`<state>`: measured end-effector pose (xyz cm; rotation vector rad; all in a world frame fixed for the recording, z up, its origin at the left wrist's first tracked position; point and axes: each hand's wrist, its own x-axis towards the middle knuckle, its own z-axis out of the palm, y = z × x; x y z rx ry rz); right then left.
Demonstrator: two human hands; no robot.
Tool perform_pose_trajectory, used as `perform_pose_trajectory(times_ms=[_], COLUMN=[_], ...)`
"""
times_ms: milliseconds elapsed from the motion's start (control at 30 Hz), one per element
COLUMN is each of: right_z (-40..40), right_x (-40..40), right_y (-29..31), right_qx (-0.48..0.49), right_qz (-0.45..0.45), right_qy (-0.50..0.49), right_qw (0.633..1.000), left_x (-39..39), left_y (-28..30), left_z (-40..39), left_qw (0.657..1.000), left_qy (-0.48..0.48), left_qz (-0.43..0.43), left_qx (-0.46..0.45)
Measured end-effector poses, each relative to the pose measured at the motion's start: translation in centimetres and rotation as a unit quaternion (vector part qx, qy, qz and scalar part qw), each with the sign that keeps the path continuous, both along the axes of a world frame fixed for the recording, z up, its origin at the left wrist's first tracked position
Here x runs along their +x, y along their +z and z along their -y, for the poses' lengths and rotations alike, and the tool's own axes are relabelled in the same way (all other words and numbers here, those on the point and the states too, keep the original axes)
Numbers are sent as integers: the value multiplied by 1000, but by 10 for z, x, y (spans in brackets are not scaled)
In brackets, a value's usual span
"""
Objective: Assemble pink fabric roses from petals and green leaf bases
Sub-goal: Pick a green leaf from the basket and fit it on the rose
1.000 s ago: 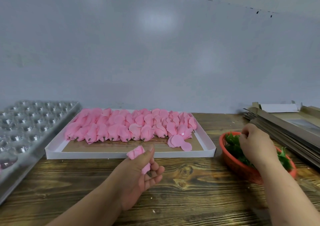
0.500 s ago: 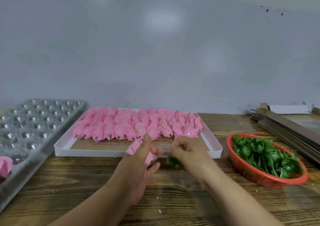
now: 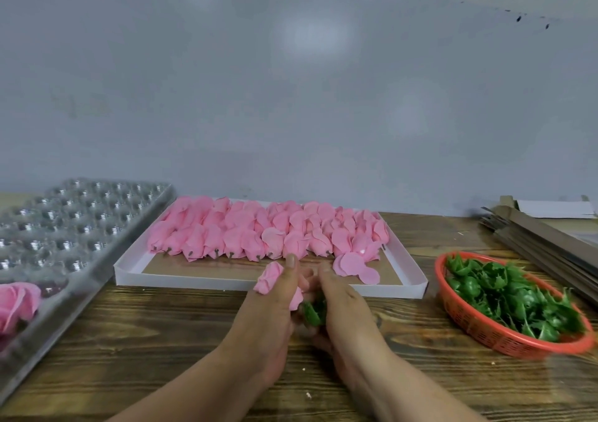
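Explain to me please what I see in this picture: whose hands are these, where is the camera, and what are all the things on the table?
There is no machine here. A person works with two bare hands, and the single camera sits on the person's head, looking forward and down.

The left hand holds a pink petal bud. The right hand holds a green leaf base against it, between the two hands, to join them into a rose.

On the wooden table lies a white shallow box with rows of pink petal buds. To the right stands an orange basket of green leaf bases. To the left is a clear plastic tray with round cups, with one finished rose in it. At the far right lies stacked flat cardboard.
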<state>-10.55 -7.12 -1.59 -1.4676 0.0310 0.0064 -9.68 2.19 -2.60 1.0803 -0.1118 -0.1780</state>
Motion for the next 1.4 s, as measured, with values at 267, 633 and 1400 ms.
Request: perform_pose_trajectory(times_ms=[267,633,1400], right_z=[0,12,5], right_x=[-1,12,-2], right_y=[2,-7,-1], right_qx=[-63,177,-20], right_qz=[67,-66,57], right_qy=[37,40,46], right_qw=[995,981,997], left_x=[2,0,14], left_y=[2,-4,-1], left_z=[-2,3,-7], left_qw=[1000,999,991], left_qy=[18,38,89], left_qz=[22,-27,-92], left_qx=[-8,-8,-45])
